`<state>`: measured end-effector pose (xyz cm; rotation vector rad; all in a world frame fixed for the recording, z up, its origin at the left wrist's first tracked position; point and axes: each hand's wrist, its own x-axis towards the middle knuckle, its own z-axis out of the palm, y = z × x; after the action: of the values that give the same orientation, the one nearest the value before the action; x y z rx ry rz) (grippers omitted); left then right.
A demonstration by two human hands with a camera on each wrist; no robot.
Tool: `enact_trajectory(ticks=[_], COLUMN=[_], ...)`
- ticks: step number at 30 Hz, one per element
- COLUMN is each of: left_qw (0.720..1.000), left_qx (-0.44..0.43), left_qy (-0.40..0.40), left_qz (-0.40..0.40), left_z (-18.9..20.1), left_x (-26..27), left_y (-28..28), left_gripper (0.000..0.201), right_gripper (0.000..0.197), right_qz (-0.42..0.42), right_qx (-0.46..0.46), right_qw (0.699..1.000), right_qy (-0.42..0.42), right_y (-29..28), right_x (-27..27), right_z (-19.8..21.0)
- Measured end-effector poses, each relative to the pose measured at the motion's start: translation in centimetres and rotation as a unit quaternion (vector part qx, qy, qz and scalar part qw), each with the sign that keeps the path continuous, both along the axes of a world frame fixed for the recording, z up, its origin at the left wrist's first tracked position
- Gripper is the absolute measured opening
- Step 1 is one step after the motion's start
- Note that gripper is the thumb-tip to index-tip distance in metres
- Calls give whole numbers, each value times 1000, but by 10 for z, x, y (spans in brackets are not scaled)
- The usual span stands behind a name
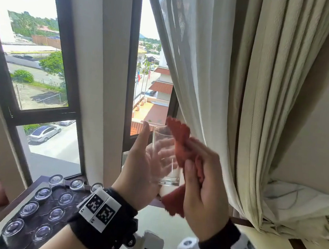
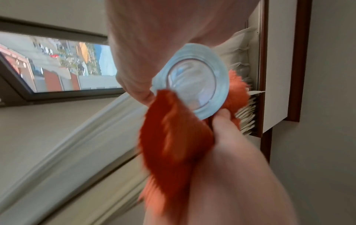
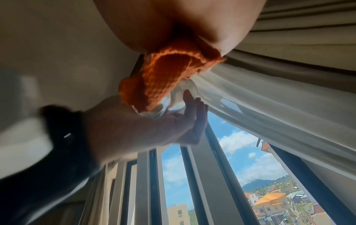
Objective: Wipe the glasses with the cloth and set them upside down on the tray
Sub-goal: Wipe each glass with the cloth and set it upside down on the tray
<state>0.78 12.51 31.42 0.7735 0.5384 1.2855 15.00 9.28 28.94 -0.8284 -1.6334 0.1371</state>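
My left hand (image 1: 144, 162) holds a clear glass (image 1: 164, 142) upright in front of the window, fingers wrapped behind it and thumb pointing up. The glass's thick round base (image 2: 192, 82) faces the left wrist camera. My right hand (image 1: 202, 180) grips a bunched orange cloth (image 1: 179, 137) pressed against the right side of the glass, with one end sticking up past the rim and the other hanging below the hand. In the right wrist view the cloth (image 3: 159, 76) covers most of the glass (image 3: 185, 89). A dark tray (image 1: 31, 186) at lower left carries several upside-down glasses (image 1: 56, 213).
A cream curtain (image 1: 243, 91) hangs just right of the hands, with a bundled white sheet (image 1: 296, 205) beyond it. The window frame (image 1: 68, 115) stands behind the tray. A pale tabletop (image 1: 159, 234) lies below the hands.
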Motion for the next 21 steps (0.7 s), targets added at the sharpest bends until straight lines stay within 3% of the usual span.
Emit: enact_trajectory(ticks=[2, 3, 6, 9, 11, 14, 16, 19, 21], left_qw=[1000, 999, 996, 996, 994, 996, 996, 997, 996], left_qx=[8, 19, 34, 36, 41, 36, 42, 50, 72], left_qy=[23, 47, 81, 83, 93, 77, 75, 53, 43], left_qz=[-13, -7, 29, 22, 29, -5, -7, -26, 1], left_z=[0, 2, -1, -12, -15, -12, -9, -8, -12], left_x=[8, 11, 12, 3, -3, -1, 4, 10, 8], left_y=[-1, -2, 1, 4, 6, 3, 1, 1, 6], left_gripper=[100, 96, 49, 29, 28, 67, 74, 73, 47], right_gripper=[32, 32, 35, 35, 37, 37, 36, 36, 36], right_qz=[-26, -30, -15, -2, 0, -4, -20, -36, -27], right_qx=[3, 13, 47, 61, 50, 12, 7, 32, 54], right_qw=[1000, 999, 998, 995, 996, 1000, 1000, 999, 998], right_qy=[14, 16, -25, -75, -75, -20, 8, 6, -34], right_y=[8, 9, 1, -12, -16, -6, 4, 7, 1], right_x=[1, 0, -8, -11, -8, -2, -1, -7, -14], right_z=[19, 26, 27, -5, -25, -21, -2, 18, 13])
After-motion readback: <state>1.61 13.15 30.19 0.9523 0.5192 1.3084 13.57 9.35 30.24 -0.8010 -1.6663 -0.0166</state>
